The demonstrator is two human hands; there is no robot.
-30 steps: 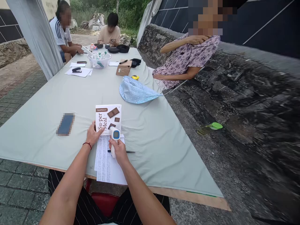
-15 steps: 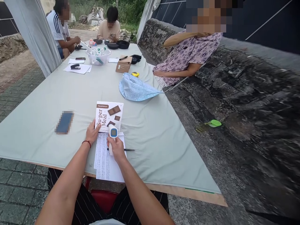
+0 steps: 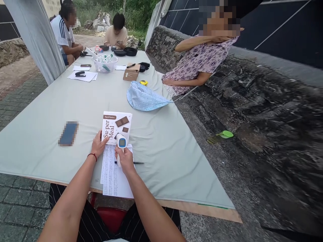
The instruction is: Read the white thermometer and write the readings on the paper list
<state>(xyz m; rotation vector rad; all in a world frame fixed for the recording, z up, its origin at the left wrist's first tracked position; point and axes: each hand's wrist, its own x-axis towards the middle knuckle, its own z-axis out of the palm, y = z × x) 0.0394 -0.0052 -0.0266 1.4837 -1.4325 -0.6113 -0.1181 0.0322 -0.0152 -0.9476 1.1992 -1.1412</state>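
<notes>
Left hand [image 3: 99,144] gripping the white "Su-per Meal" box [image 3: 116,127] at its lower left side, thumb across the front; box extends forward of the hand, over the desk [image 3: 181,161]. Right hand [image 3: 126,160] closed around the handle of a white handheld thermometer [image 3: 122,142], its head before the box's lower right part. Printed sheets [image 3: 111,178] lie below, nearer the wearer.

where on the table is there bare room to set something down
Bare tablecloth runs right of the box and papers, nearer than the blue dotted cloth; another patch lies between the stapler and the blurred blue item. Crowded: where box, papers, pen and thermometer bunch, and around the plastic basket.
</notes>
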